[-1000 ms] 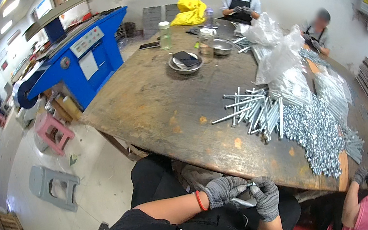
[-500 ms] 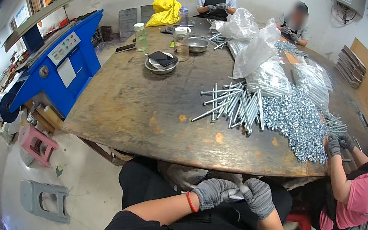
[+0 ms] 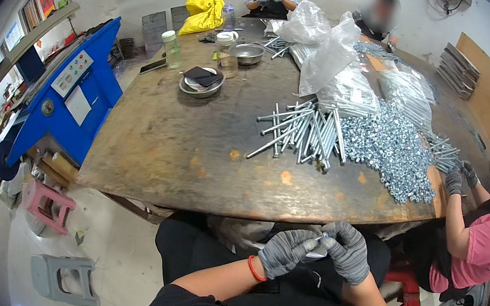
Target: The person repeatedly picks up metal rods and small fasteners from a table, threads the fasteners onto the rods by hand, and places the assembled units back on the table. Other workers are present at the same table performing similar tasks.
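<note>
Above my lap, just off the table's near edge, my left hand (image 3: 287, 252) and my right hand (image 3: 347, 253) meet in grey knit gloves. The fingers of both are closed in a pinch. Between the fingertips shows a small shiny metal piece (image 3: 323, 237), mostly covered, so its exact kind is hidden. Beyond my hands, a loose pile of long silvery bolts (image 3: 312, 132) lies on the wooden table (image 3: 182, 163). A broad heap of small metal nuts (image 3: 389, 152) spreads to the right of the bolts.
Clear plastic bags (image 3: 344, 89) of bolts lie behind the nuts. A steel bowl holding a dark phone-like object (image 3: 201, 78) stands farther left, near bottles (image 3: 171, 49). At right sits a co-worker in a pink sleeve (image 3: 488, 233); two others work across. Stools (image 3: 63, 278) stand at left.
My right hand has turned and risen slightly toward the left fingertips, and the shiny metal piece shows more between them. The whole view has shifted a little with my head.
</note>
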### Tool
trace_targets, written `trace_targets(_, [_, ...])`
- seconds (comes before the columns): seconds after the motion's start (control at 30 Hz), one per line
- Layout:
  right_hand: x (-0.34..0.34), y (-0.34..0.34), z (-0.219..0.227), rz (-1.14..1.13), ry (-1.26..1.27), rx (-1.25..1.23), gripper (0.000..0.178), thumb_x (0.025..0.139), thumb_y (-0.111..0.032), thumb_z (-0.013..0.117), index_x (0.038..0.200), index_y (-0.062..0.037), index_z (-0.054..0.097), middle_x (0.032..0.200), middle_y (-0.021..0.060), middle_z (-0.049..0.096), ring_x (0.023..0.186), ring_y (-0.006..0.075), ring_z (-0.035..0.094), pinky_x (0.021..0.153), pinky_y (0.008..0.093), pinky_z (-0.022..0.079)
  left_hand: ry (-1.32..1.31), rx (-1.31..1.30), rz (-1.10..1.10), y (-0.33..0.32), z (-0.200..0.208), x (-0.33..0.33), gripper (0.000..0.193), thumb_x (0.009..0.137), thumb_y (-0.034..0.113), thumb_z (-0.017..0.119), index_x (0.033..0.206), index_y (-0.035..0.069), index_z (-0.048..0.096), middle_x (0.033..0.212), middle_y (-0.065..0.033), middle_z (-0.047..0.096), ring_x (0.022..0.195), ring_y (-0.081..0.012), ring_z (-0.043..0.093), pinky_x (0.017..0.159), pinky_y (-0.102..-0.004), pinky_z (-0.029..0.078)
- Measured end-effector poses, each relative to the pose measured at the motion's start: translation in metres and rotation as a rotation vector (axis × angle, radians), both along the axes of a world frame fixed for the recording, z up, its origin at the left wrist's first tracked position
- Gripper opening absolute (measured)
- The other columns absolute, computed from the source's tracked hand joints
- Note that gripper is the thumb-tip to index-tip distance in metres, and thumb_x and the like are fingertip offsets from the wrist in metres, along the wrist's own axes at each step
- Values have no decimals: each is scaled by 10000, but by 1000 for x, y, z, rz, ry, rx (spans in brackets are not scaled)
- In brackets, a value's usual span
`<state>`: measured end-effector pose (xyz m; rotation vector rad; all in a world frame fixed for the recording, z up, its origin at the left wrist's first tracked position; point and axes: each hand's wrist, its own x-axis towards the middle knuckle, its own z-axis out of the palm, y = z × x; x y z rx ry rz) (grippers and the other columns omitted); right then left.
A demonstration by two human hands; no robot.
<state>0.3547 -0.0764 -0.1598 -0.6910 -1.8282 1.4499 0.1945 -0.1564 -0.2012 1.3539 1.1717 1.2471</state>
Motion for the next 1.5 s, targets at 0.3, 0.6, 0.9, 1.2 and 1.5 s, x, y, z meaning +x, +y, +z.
trace_targets(0.3, [-4,-2,-13,-38,86,-235,181,819,-128,676,939,-2,625,814,43,650,746,105,591,710,243,482,-130,-148,-28,6,0,-6,248,902,173,542,1089,23,605,901,-65,646,874,-159,599,766,-273,485])
trace_targets(0.6, [9,11,-11,421,196,-452,233,806,-170,688,930,17,625,815,66,658,746,123,607,675,240,480,-607,-370,-491,2,10,-18,355,847,381,620,870,27,595,590,8,484,475,-74,405,437,-213,310])
trace_targets(0.9, [8,19,12,689,135,-17,296,813,-224,666,971,25,646,825,96,650,771,199,623,726,305,468,-1486,-734,-1218,-3,-25,6,297,877,321,588,917,31,537,503,30,336,374,-44,307,316,-164,284])
trace_targets(1.2, [-5,2,17,693,176,-117,312,802,-252,670,956,19,660,872,135,673,821,232,638,746,323,483,-1393,-586,-1148,-14,-18,3,338,826,328,657,915,20,553,600,-25,490,442,-63,412,333,-172,321])
trace_targets(1.5, [-19,-14,6,21,110,-153,223,794,-146,699,944,15,666,826,62,677,763,114,616,727,251,486,-179,104,62,-10,2,-13,256,894,216,555,1051,23,617,809,-63,634,758,-167,585,678,-283,464])
